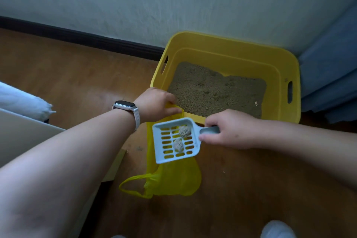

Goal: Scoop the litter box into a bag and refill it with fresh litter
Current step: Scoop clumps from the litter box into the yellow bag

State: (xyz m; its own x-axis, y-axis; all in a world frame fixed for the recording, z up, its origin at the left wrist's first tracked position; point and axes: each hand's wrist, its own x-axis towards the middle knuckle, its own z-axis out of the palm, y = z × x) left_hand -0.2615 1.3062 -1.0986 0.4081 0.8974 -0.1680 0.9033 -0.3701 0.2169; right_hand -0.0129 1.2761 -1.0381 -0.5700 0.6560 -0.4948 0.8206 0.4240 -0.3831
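Observation:
A yellow litter box (286,63) stands on the wooden floor against the wall, with brown litter (214,89) inside. My right hand (229,129) grips the handle of a pale blue slotted scoop (164,145) that carries two grey clumps (180,138). The scoop hovers over a yellow plastic bag (173,177) lying on the floor in front of the box. My left hand (157,103), with a watch on the wrist, pinches the bag's upper edge at the box's near left corner.
A dark skirting board (77,35) runs along the pale wall. Blue fabric (328,75) hangs to the right of the box. A white bag or cushion (23,102) and a pale panel (25,131) lie at the left. A light shoe (278,230) shows at the bottom.

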